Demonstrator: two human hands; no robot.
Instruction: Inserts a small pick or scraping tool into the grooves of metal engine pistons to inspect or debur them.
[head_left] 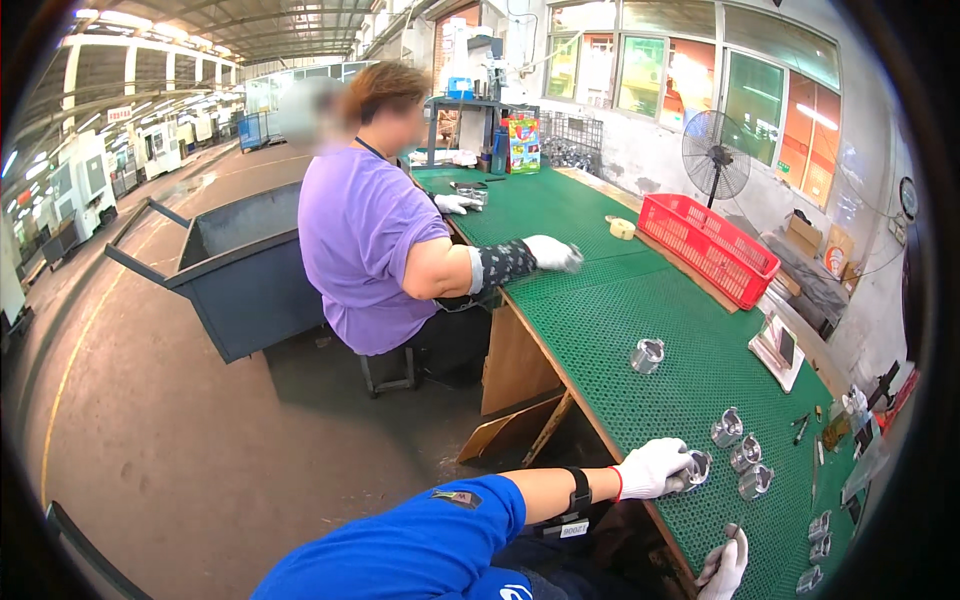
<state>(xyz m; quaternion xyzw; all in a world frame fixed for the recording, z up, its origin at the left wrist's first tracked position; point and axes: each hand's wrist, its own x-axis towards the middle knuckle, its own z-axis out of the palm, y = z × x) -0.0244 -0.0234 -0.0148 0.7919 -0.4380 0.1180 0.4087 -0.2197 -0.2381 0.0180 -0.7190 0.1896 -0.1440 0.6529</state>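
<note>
Nearest in, the right hand [725, 565] was held half-curled by the edge of the green mat [620, 310]; whether anything was pinched in it couldn't be made out. A bit past that, a shiny metal part [697, 468] was gripped by the left hand [655, 467], gloved fingers wrapped on its side, over the mat. It'd be judged rigid, kinda hefty for its size and slick, not really fragile, so the outer wall was probably best grabbed. Similar parts [745, 455] were scattered just beside it, with the red crate [690, 245] parked way farther back.
</note>
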